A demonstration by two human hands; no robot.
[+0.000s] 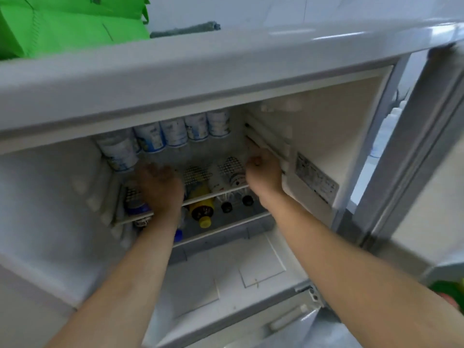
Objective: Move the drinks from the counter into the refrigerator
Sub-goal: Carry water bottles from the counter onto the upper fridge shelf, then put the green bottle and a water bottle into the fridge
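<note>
Both hands reach into the open refrigerator (226, 71). We take its wire shelf (226, 190) as our landmark throughout. Our left hand (160, 189) lies over the left part of that shelf, back upward, fingers pointing inward and loosely spread; whether they grip the drink beneath we cannot tell, since the palm hides the contact. Our right hand (263, 174) is at the shelf's right end, fingers curled against the white ribbed fitting (268, 144) on the right inner wall — the frame is too blurred to show whether it pinches anything.

On the shelf, drinks lie on their sides: a blue-labelled bottle (136, 205) at the left front edge, just beside the left hand; a yellow bottle in a mesh sleeve (197, 182) between the two hands; a white bottle in a mesh sleeve (229, 172) just left of the right hand. Above and behind the shelf stands a row of water bottles (173, 134) with pale blue labels. Below the shelf lie a bottle with a yellow cap (203, 212) and two dark-capped bottles (237, 203).

Right of the shelf, a printed label (315, 180) sits on the inner wall, and beyond it the open door (406, 146). Well above the shelf, on the refrigerator's top, rest a green bag (70, 23) and a grey cloth (185, 30).
</note>
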